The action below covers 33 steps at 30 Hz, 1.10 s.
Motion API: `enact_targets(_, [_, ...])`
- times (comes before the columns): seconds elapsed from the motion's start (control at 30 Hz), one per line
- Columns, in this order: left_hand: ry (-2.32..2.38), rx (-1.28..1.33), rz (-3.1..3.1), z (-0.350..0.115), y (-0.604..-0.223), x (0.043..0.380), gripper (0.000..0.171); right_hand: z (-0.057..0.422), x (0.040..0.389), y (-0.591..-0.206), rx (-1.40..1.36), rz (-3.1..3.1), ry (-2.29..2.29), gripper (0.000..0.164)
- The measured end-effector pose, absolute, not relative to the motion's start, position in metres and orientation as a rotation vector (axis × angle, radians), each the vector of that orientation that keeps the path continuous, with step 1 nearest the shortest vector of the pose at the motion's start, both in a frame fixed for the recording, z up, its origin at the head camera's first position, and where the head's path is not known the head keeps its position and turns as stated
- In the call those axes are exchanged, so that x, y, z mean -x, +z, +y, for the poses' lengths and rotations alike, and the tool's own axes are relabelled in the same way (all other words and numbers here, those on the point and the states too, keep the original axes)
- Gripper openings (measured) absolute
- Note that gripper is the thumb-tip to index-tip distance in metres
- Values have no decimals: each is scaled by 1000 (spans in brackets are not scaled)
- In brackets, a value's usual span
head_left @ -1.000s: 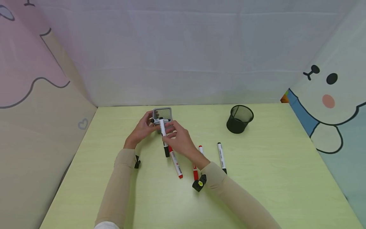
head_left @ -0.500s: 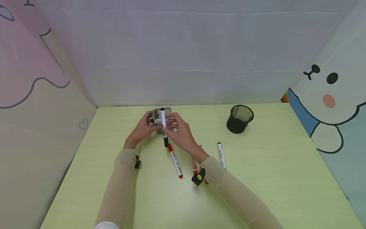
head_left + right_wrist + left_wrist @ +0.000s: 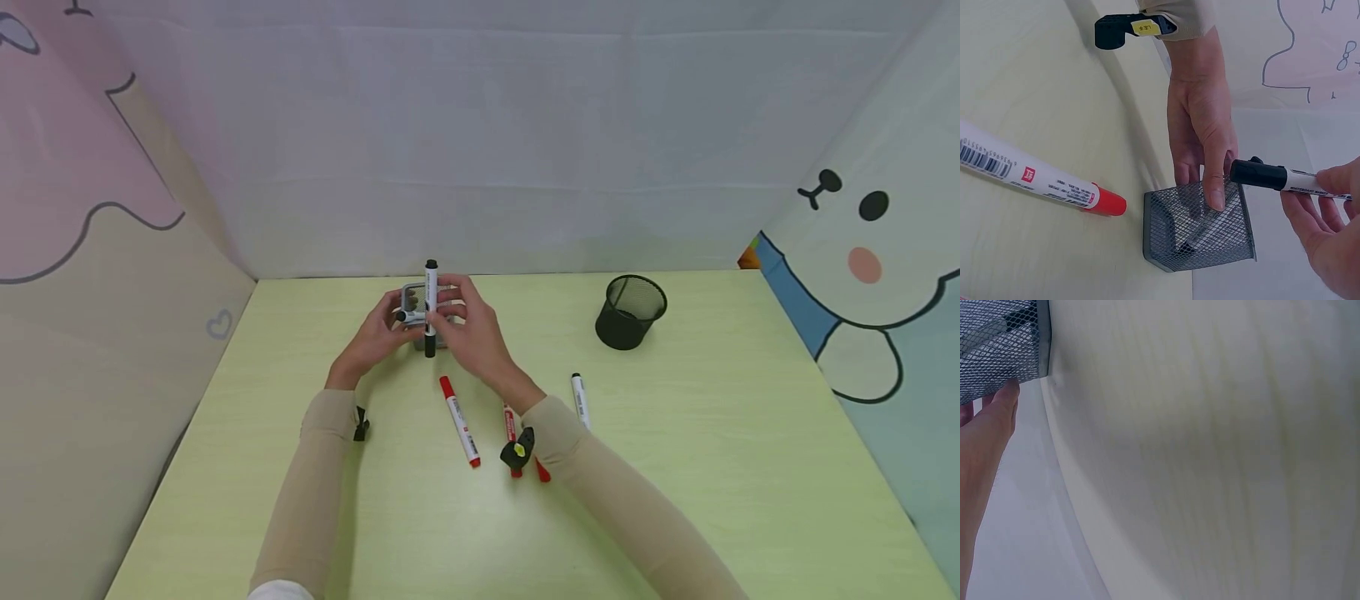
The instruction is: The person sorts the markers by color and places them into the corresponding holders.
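Note:
My left hand holds a grey mesh pen holder by its sides, thumb on the near wall. Inside it a black-capped marker leans across, also visible through the mesh in the right wrist view. Between thumb and fingers of my right hand is a white whiteboard marker with black ends. It stands nearly upright in the head view, just in front of the holder's opening. In the left wrist view only part of the left hand and the holder's corner show.
A red-capped marker lies in front of the holder. Farther right, a red marker and another red-ended one lie partly under the right forearm, near a black-capped marker. A round black mesh cup stands at the back right.
The right hand has risen toward the back, bringing the black-capped marker from a slant to nearly upright before the holder. The left hand and the holder have stayed in place.

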State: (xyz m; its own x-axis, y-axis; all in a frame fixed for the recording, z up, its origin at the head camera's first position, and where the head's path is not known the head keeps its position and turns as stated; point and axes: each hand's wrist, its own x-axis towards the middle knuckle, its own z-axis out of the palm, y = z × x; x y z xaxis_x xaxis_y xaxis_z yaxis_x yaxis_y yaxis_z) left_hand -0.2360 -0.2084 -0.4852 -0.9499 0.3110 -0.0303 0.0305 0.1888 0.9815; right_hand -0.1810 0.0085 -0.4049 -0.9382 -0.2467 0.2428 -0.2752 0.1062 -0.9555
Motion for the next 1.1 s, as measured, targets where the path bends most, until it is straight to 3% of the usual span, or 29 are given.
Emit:
enact_targets(0.6, [1819,-298,2268,-206,-482,232,76,1,207,-407,-618,-2129,1894,50])
enact_targets(1.1, [1865,-329,2209,-202,-470,227,78,-1,218,-430,-723,-2347,1617,46])
